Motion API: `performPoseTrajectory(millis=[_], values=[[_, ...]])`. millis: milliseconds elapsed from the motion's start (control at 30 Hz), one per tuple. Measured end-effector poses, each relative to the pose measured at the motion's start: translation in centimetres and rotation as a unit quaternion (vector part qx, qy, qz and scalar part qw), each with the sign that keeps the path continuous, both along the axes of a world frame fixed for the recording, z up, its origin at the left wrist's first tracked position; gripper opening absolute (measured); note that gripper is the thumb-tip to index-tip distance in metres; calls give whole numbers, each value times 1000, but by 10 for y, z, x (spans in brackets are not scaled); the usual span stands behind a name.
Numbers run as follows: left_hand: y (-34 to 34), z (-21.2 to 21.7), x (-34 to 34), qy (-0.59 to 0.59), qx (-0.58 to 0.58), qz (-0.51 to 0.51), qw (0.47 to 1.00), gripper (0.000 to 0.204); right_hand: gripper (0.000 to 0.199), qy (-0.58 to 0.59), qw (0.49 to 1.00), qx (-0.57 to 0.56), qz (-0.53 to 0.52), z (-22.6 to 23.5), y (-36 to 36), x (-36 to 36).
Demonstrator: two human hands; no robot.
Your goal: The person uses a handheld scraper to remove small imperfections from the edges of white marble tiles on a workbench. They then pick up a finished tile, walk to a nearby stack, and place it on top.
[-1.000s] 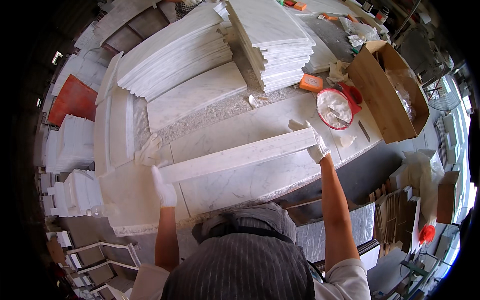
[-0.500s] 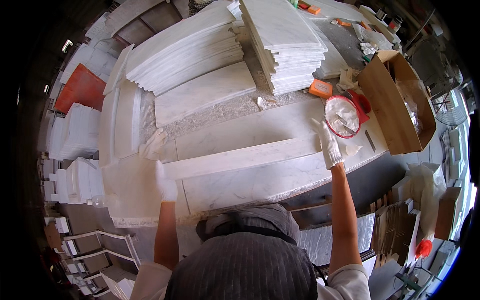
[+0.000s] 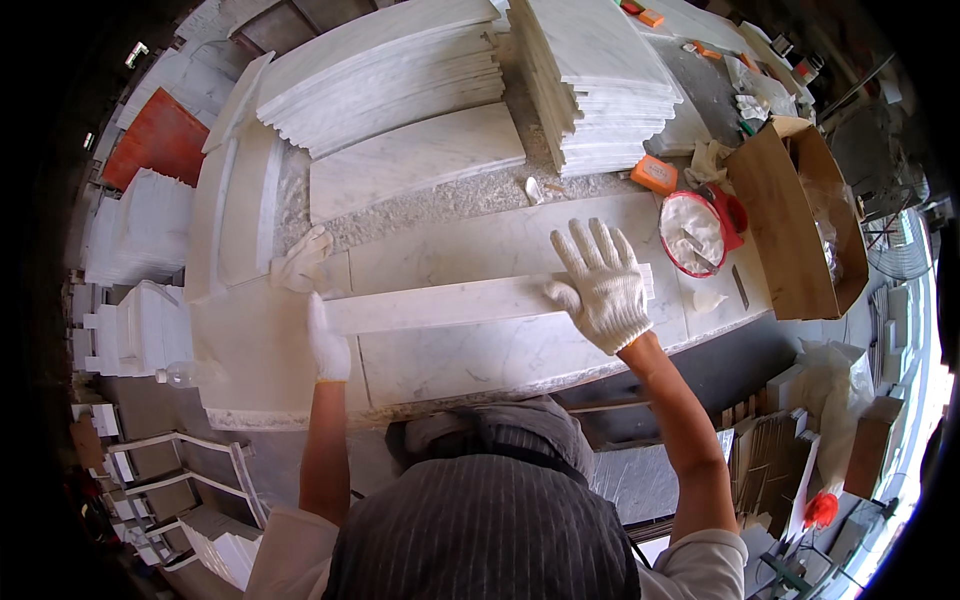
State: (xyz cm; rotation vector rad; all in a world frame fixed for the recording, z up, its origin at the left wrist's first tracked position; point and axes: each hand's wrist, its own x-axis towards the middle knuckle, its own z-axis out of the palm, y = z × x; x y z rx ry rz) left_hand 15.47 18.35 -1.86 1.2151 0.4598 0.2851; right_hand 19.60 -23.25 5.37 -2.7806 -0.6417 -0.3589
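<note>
A long white marble strip (image 3: 450, 305) lies across the marble slabs on the bench before me. My left hand (image 3: 328, 345), in a white knitted glove, holds the strip's left end, its fingers seen edge-on. Over the strip's right part is my right hand (image 3: 605, 295), gloved too, with the fingers spread and the back of the hand showing; whether the palm presses on the strip is hidden. A loose white glove (image 3: 303, 262) rests just beyond my left hand. A red-rimmed tub of white paste (image 3: 692, 235) with a scraper in it stands right of my right hand.
Stacked marble slabs (image 3: 390, 85) and a second stack (image 3: 595, 90) stand at the back. An open cardboard box (image 3: 790, 215) sits at the right, near an orange box (image 3: 654, 175). A flat blade (image 3: 740, 287) lies near the bench's right edge.
My right hand has come away from beside the tub, moving left over the strip with its fingers spread. The strip now shows its broad face more. My left hand stays at its end.
</note>
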Motion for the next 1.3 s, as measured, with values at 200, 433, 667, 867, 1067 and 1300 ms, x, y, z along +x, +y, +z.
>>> performPoseTrajectory(millis=[200, 433, 667, 867, 1067, 1300], values=[[-1, 2, -2, 4, 6, 12, 1000, 37, 70, 68, 994, 20, 86, 0, 31, -77], [-7, -5, -1, 12, -29, 38, 999, 37, 48, 305, 943, 133, -15, -30, 35, -170], [-5, -14, 1, 4, 50, 42, 998, 36, 48, 396, 907, 123, -73, -20, 84, -183], [-13, 1, 2, 14, 43, 54, 998, 37, 46, 385, 917, 100, -33, -16, 122, -175], [-11, -15, 1, 9, 66, 71, 995, 39, 44, 413, 903, 109, -52, -14, 152, -185], [-10, -14, 3, -8, 138, 24, 990, 44, 43, 408, 903, 118, -55, -10, 168, -181]])
